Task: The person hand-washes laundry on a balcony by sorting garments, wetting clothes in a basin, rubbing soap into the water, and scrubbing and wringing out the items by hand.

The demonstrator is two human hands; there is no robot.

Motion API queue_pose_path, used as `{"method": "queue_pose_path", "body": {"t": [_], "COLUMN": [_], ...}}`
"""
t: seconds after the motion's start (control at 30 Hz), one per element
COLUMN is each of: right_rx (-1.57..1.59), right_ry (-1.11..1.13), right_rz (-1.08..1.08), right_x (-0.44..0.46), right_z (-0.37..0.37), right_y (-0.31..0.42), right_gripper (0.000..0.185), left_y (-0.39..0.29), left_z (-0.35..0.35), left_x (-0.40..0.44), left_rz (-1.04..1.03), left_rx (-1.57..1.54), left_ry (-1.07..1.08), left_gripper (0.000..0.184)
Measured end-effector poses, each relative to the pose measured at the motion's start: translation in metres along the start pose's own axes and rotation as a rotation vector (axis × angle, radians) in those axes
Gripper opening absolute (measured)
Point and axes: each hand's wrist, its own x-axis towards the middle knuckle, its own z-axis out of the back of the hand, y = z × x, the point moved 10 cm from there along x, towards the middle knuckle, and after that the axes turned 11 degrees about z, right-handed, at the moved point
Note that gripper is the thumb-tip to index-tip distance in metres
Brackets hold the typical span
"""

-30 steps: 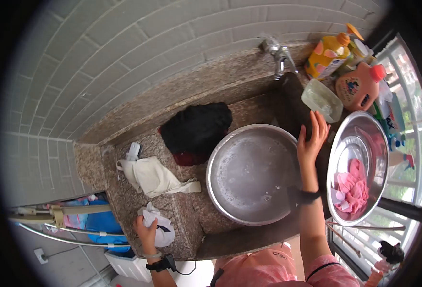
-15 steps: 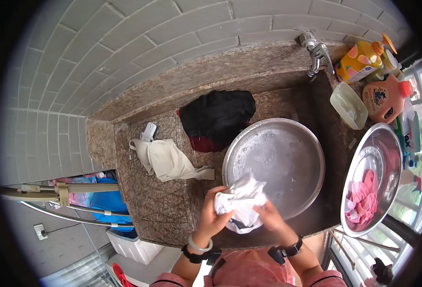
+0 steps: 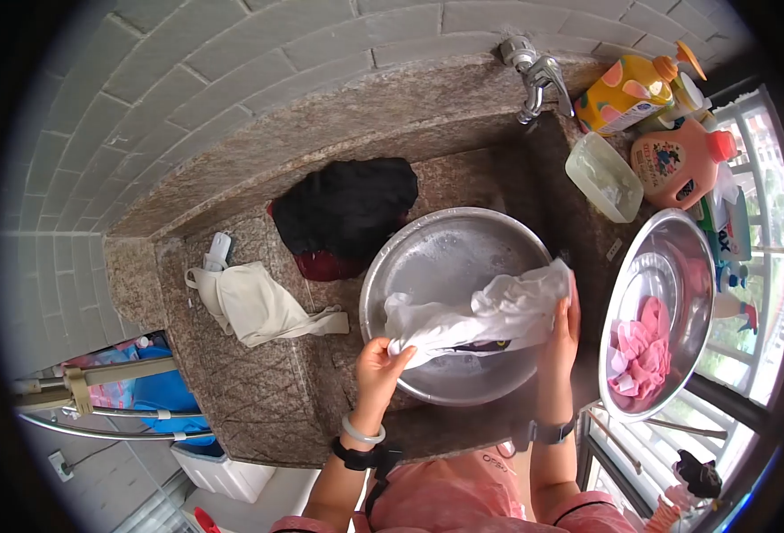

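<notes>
White garment (image 3: 489, 306) was thin, matt cloth, wrinkled. Black garment (image 3: 347, 204) and cream garment (image 3: 258, 306) also looked matt, the cream one smoother. Middle basin (image 3: 409, 262) was metal, dull-sheened; right basin (image 3: 676, 293) was metal too, smooth and glossier. Tap (image 3: 545, 75) shone, chrome-like. Table (image 3: 241, 391) looked like rough, speckled stone. Peach bottle (image 3: 676, 164) appeared smooth plastic; small tub (image 3: 598, 164), translucent plastic.

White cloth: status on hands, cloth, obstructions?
Left hand and right hand gripping opposite ends. White cloth stretched out over metal basin. Nothing seen in the way.
</notes>
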Motion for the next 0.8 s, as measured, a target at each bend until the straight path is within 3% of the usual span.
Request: {"method": "queue_pose_path", "body": {"t": [0.07,0.13,0.2,0.23,0.27,0.33,0.37,0.47,0.53,0.57,0.6,0.67,0.8], "right_rx": [-0.109,-0.336,-0.352,-0.764,-1.174,-1.275,-1.317,-1.411,-1.461,-1.547,-1.632,-1.685,-1.538], "right_ry": [0.087,0.101,0.113,0.275,0.439,0.528,0.649,0.867,0.963,1.0,1.03,1.034,1.071], "right_rz": [0.087,0.099,0.064,0.324,0.587,0.459,0.495,0.481,0.432,0.304,0.17,0.177,0.132], "right_x": [0.018,0.028,0.028,0.023,0.01,-0.002,-0.016,-0.046,-0.057,-0.054,-0.05,-0.042,-0.033], "right_z": [-0.008,-0.013,-0.003,-0.016,-0.033,-0.031,-0.042,-0.068,-0.081,-0.08,-0.074,-0.072,-0.067], "right_y": [0.011,0.008,-0.014,-0.001,0.003,-0.017,-0.027,-0.068,-0.091,-0.106,-0.119,-0.126,-0.145], "right_gripper": [0.047,0.054,0.06,0.063,0.066,0.069,0.069,0.066,0.064,0.064,0.064,0.067,0.061], "left_y": [-0.005,-0.015,-0.021,-0.024,-0.02,-0.06,-0.057,-0.013,0.012,0.03,0.033,0.053,0.067], "left_z": [0.006,0.017,0.019,0.022,0.021,-0.007,-0.027,-0.078,-0.079,-0.077,-0.079,-0.076,-0.074], "left_x": [0.001,0.013,0.028,0.032,0.035,0.025,0.03,0.034,0.048,0.057,0.063,0.076,0.086], "left_rz": [0.043,-0.058,-0.081,-0.112,-0.107,-0.515,-0.501,-0.602,-0.477,-0.353,-0.354,-0.213,-0.261], "left_rx": [0.086,0.016,0.044,0.261,0.256,0.717,0.881,1.517,1.6,1.682,1.679,1.777,1.888], "left_ry": [-0.024,-0.094,-0.128,-0.162,-0.162,-0.263,-0.145,0.017,0.063,0.117,0.121,0.168,0.158], "left_gripper": [0.014,0.013,0.013,0.023,0.023,0.042,0.063,0.076,0.079,0.083,0.083,0.09,0.091]}}
